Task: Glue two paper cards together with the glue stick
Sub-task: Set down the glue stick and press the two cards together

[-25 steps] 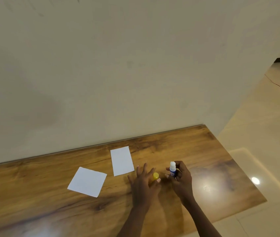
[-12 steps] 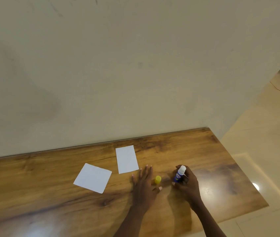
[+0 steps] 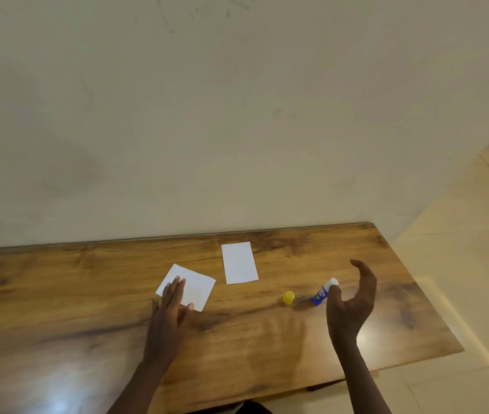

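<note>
Two white paper cards lie on the wooden table (image 3: 267, 348). My left hand (image 3: 170, 306) rests flat, fingers apart, on the near left corner of the left card (image 3: 197, 288). The right card (image 3: 239, 262) lies apart, farther back. The blue glue stick (image 3: 322, 293), uncapped with its white tip up, stands tilted on the table. Its yellow cap (image 3: 288, 297) sits just left of it. My right hand (image 3: 352, 303) is beside the stick on its right, fingers spread and curved away, with the thumb at the stick's top.
A plain wall runs along the table's far edge. The table's right edge is close to my right hand, with tiled floor (image 3: 461, 264) beyond it.
My left hand slid left from the yellow cap onto the left card. My right hand set the glue stick down and opened its fingers. The view shifted left.
</note>
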